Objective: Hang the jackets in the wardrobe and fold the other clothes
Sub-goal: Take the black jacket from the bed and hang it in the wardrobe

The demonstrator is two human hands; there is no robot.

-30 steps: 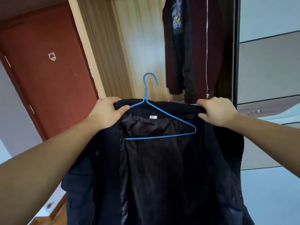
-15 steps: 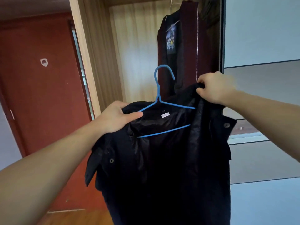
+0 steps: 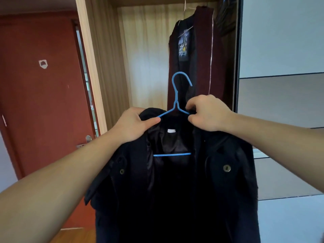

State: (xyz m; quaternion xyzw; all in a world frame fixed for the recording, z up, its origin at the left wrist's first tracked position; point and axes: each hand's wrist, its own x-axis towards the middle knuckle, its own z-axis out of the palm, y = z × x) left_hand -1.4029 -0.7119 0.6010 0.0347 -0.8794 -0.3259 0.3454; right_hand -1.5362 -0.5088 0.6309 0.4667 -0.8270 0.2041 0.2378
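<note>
In front of the open wardrobe [image 3: 149, 50], the dark jacket [image 3: 175, 190] hangs on a blue wire hanger [image 3: 176, 102], held up at chest height. The left hand [image 3: 133, 125] pinches the collar at the left shoulder; the right hand [image 3: 208, 113] grips collar and wire together on the right. To hang it well, both shoulders should sit evenly on the wire before one hand shifts to the hook. A maroon jacket [image 3: 203, 58] already hangs inside, just behind; the hook should likely go left of it. A red door [image 3: 38, 102] stands at left.
</note>
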